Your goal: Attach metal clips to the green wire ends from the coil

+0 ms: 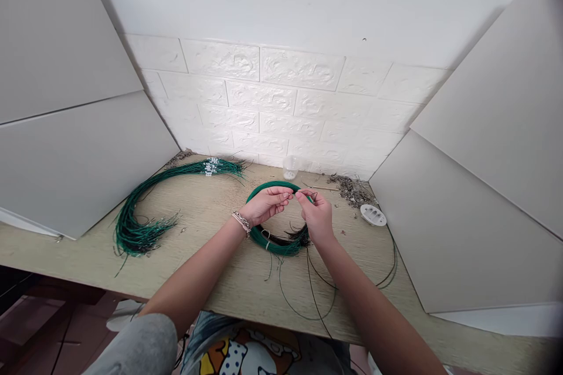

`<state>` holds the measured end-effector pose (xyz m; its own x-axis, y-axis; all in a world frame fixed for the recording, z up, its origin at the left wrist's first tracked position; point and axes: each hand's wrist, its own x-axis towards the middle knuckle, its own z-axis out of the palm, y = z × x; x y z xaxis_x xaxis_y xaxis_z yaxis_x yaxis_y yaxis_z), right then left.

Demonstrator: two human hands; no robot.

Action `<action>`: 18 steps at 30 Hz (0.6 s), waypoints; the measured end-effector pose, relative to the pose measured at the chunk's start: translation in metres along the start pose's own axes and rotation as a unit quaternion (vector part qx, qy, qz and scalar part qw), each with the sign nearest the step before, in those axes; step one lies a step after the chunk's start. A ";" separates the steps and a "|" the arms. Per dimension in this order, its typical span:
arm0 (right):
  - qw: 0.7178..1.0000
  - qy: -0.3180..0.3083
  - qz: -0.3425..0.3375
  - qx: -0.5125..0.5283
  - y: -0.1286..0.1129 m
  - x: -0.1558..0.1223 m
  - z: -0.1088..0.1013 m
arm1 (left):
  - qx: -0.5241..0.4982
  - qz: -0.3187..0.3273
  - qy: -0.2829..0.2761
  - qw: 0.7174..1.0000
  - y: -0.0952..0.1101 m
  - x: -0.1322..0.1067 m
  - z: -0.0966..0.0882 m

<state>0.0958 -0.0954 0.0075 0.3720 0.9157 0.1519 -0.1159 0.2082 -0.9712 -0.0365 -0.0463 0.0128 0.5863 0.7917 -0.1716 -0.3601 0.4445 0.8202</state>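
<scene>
Pinching over green wire coil [284, 249]: left hand [265, 205], right hand [317, 217].

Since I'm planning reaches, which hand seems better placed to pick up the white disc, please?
Likely the right hand: it is nearer the white disc than the left hand is, though both are at the green coil.

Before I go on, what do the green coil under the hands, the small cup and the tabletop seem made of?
Coil: probably plastic-coated wire, satin green; thin strands hold smooth loops.
Cup: clear plastic or glass; the background shows through.
Tabletop: apparently wood or wood-look board, matte, with streaky grain.
</scene>
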 end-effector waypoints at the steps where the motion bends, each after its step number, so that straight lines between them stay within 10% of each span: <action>1: 1.000 0.000 -0.003 -0.003 0.000 0.000 0.000 | -0.002 0.001 -0.002 1.000 0.000 0.000 0.000; 18: 0.995 -0.001 -0.065 -0.075 -0.005 -0.004 0.000 | -0.005 0.002 -0.010 1.000 -0.002 0.001 -0.002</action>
<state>0.0952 -0.0999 0.0120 0.3733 0.8850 0.2782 0.0724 0.2712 -0.9598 -0.0363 -0.0453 0.0104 0.5990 0.7852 -0.1574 -0.3701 0.4457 0.8151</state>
